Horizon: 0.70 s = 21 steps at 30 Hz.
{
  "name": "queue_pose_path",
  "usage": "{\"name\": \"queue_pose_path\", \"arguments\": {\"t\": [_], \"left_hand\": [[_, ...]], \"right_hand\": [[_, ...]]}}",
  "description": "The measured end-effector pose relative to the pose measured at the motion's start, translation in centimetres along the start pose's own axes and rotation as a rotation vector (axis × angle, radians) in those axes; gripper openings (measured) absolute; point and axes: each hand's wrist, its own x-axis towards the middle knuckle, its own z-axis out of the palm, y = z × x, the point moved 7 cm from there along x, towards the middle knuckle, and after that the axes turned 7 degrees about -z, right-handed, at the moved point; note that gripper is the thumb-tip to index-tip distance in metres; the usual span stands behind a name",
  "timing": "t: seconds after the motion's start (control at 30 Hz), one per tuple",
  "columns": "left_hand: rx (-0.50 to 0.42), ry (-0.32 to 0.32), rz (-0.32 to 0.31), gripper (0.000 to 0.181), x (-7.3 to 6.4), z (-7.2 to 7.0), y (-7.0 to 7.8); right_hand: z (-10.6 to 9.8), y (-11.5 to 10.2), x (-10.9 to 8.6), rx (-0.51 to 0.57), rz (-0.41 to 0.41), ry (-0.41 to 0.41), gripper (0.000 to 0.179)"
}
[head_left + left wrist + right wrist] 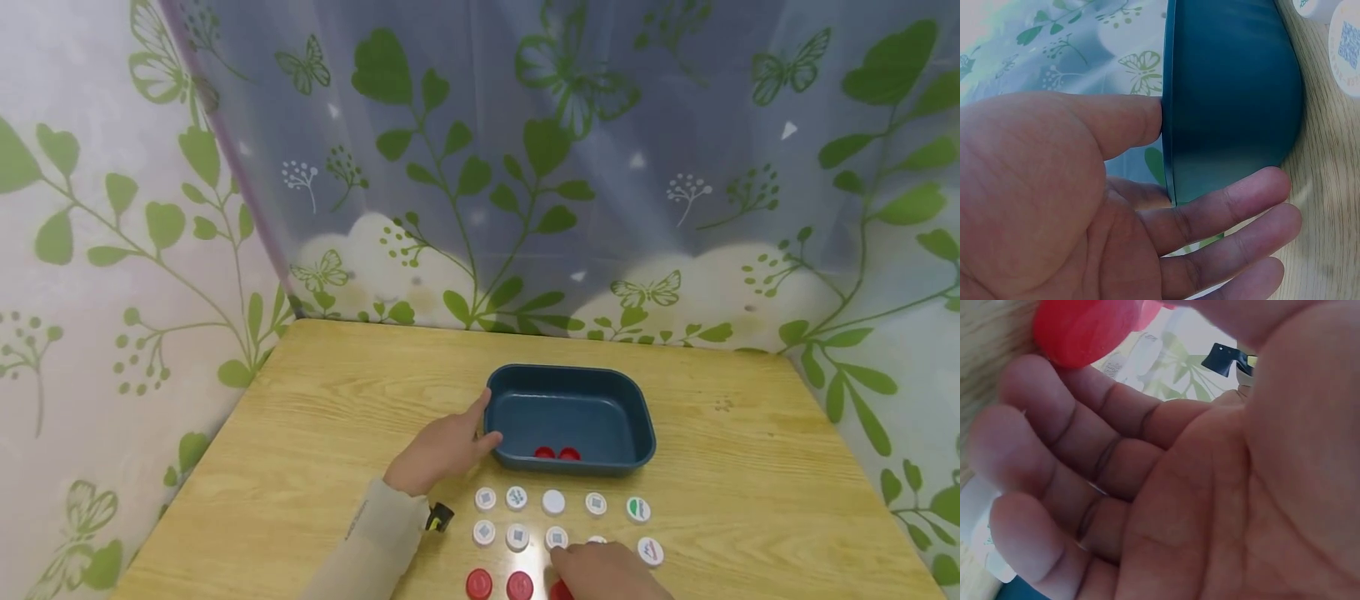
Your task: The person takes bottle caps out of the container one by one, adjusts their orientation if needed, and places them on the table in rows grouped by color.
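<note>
A dark blue plastic bin (643, 433) stands on the table with two red bottle caps (569, 454) inside near its front wall. My left hand (442, 450) is at the bin's left end. In the left wrist view its thumb meets the rim, and the other fingers extend along the outer wall. At the bottom of the head view, my right hand (611, 571) covers part of a red bottle cap (1085, 331). Its index fingertip is against the cap's side, and its other fingers are loosely bent; the thumb tip is hidden. Two more red caps (520, 585) lie to its left.
Two rows of white bottle caps (553, 502), some with printed codes, lie between the bin and the red caps. One in the second row is mostly behind my right hand. Patterned curtains (480, 208) border the wooden table (360, 375) at the back and sides.
</note>
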Motion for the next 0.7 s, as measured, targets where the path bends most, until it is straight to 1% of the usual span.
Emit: {"name": "queue_pose_path", "arguments": {"t": [0.13,0.3,0.47,0.7], "left_hand": [[0.002,0.005,0.001,0.078,-0.08,0.01,-0.02],[0.006,0.009,0.006,0.079,-0.08,0.06,-0.03],[0.003,0.011,0.009,0.078,-0.12,0.01,-0.05],[0.011,0.015,0.01,0.078,-0.07,-0.34,-0.01]], "right_hand": [[0.02,-0.01,0.14,-0.007,-0.012,0.012,0.03],[-0.05,-0.18,0.17,0.008,-0.033,0.003,0.033],[-0.17,-0.75,0.1,0.008,-0.073,0.025,0.028],[-0.39,-0.9,0.43,0.052,-0.056,0.001,0.033]]}}
